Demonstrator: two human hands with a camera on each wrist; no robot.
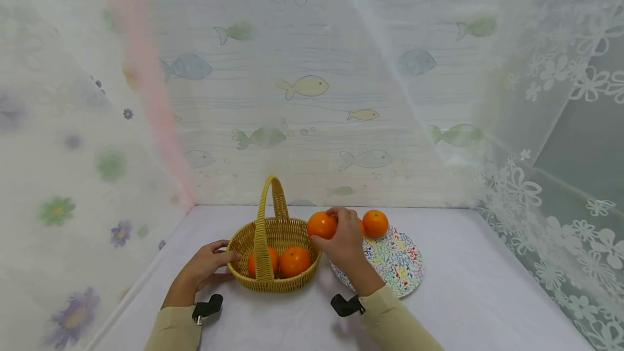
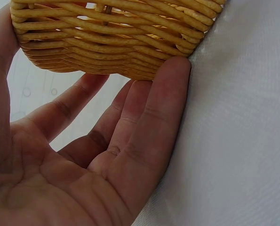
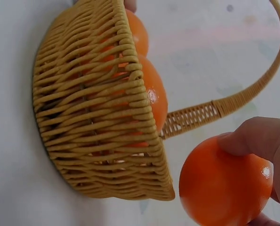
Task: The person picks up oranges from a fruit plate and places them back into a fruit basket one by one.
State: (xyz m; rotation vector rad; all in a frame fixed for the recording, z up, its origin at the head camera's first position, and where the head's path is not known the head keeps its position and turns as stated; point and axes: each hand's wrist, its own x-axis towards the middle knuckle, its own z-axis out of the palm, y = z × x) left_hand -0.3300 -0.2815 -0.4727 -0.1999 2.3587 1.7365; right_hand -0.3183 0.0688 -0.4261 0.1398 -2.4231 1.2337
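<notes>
A yellow wicker basket (image 1: 280, 285) with a tall arched handle (image 1: 263, 242) stands on the white cloth. Two oranges lie inside it, one (image 1: 294, 262) in full view and another (image 1: 253, 265) partly behind the handle. My left hand (image 1: 207, 264) grips the basket's left end, thumb at the rim and fingers (image 2: 165, 99) against the lower wall. Between thumb and fingers, my right hand (image 1: 348, 240) holds an orange (image 1: 322, 225) just beyond the basket's right rim. In the right wrist view this held orange (image 3: 224, 183) shows apart from the wicker.
Right of the basket is a round plate (image 1: 402, 267) with a multicoloured pattern. An orange (image 1: 375, 223) sits at its far edge, and another (image 1: 361, 226) is mostly hidden behind my right hand. Fish-printed curtain (image 1: 307, 85) closes off the table's far side.
</notes>
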